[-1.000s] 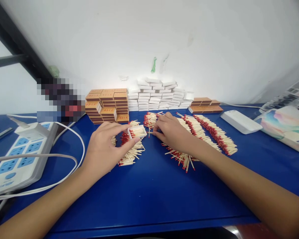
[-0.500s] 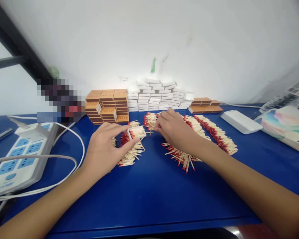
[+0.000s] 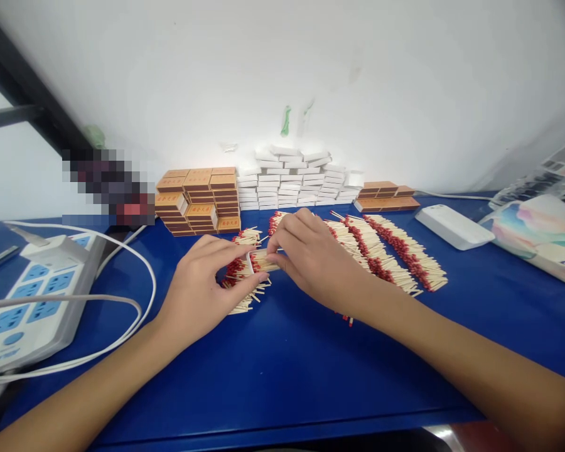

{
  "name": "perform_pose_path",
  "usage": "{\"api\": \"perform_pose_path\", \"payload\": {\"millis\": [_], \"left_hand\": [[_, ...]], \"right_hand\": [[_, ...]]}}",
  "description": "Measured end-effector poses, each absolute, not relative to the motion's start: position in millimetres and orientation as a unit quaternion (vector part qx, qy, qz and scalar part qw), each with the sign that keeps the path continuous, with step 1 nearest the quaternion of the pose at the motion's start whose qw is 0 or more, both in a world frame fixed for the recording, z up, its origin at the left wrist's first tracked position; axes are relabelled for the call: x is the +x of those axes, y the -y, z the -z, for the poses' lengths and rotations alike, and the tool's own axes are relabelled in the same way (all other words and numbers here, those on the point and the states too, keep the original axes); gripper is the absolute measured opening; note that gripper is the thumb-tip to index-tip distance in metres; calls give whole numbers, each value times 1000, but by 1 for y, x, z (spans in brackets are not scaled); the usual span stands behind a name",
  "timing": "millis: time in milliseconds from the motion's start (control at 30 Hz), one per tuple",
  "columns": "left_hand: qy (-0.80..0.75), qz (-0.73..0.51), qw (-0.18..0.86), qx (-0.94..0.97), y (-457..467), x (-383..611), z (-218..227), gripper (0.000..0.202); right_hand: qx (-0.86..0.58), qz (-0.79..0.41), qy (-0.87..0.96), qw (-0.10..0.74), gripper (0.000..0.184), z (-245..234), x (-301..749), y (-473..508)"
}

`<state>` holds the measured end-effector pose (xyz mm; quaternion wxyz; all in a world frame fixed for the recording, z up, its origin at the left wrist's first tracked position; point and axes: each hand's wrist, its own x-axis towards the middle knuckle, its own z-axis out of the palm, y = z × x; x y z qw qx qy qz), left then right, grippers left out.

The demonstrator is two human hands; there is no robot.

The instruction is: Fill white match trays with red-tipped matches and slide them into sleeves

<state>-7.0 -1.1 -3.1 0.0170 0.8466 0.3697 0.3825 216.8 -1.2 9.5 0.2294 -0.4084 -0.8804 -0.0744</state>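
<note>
My left hand [image 3: 204, 279] holds a small white matchbox tray [image 3: 251, 263] between thumb and fingers, above the blue table. Pale matches [image 3: 262, 259] stick out of the tray's right end. My right hand [image 3: 313, 257] is closed in a pinch against these matches, its fingertips at the tray; how many it grips is hidden. Under and behind my left hand lies a heap of red-tipped matches [image 3: 242, 306]. Right of my right hand, loose matches lie in long rows [image 3: 407, 251], partly covered by the hand and forearm.
Orange matchboxes [image 3: 198, 194] are stacked at the back left, white trays [image 3: 289, 182] in the back middle, more orange boxes [image 3: 386, 198] to their right. A white power strip [image 3: 42, 289] with looping cables lies left. At right are a white block-shaped device [image 3: 454, 226] and a tissue pack [image 3: 543, 235].
My right hand has moved left, from the loose matches to the tray in my left hand, and now pinches matches there. My left hand keeps its hold on the tray.
</note>
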Motion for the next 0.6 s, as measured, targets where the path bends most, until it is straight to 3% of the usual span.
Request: {"api": "perform_pose_path", "payload": {"millis": [233,467,600], "left_hand": [[-404,-390,12,828,1,-7,1,34],[-446,-396,14,802,1,-7,-5,30],[-440,-396,12,806,2,-7,-6,30]], "right_hand": [[-401,-22,861,312,20,-16,232,-2],[-459,-16,881,112,15,-2,250,-16],[-459,12,886,73,19,0,240,-18]]}}
